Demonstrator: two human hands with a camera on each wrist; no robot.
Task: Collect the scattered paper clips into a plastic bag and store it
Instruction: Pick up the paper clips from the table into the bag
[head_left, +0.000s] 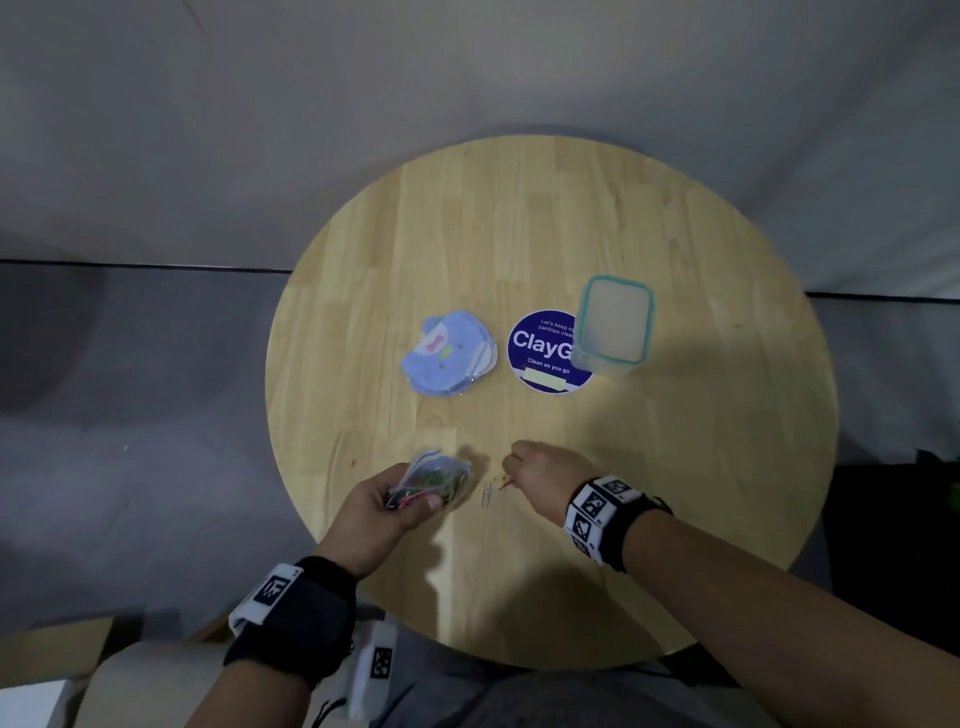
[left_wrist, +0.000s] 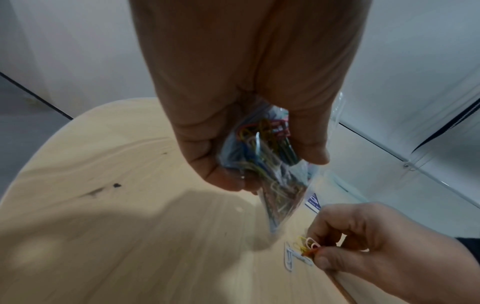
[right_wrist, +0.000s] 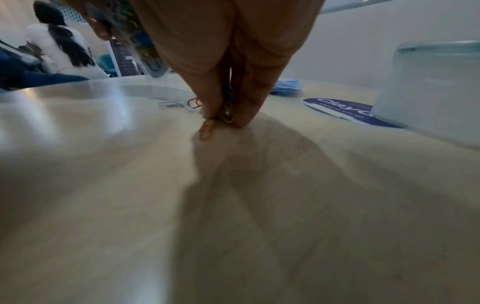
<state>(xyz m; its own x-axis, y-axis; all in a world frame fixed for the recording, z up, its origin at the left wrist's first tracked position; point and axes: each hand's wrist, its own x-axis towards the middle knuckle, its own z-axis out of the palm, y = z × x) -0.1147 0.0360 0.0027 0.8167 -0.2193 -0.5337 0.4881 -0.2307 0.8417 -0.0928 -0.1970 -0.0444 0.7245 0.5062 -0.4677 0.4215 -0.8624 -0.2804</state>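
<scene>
Grey floor and wall surround a round wooden table (head_left: 519, 234) in the head view. At 6 o'clock on it, the left hand (head_left: 379, 512) grips a clear bag (head_left: 434, 475) already stuffed with coloured clips. Just to its 3 o'clock, the right hand (head_left: 545, 480) pinches a few clips against the wood, and a white clip (head_left: 487, 494) lies loose between the hands. A lidded tub (head_left: 613, 325) stands at 1 o'clock, partly over a blue sticker (head_left: 540, 353); I cannot see anything inside it. Some blue pouches (head_left: 447, 353) lie at 11 o'clock.

From the left wrist, fingers and thumb clamp round the bag (left_wrist: 265, 164), its mouth hidden. The right hand's fingertips (left_wrist: 324, 261) hold yellow, pink and orange clips (left_wrist: 309, 245) at 5 o'clock.

From the right wrist, thumb and finger are closed on a clip cluster (right_wrist: 226, 111), with one orange clip (right_wrist: 206, 129) on the table below.

Gathering seems nearly done; next comes lifting this pinch to the bag's mouth, which probably needs opening.
</scene>
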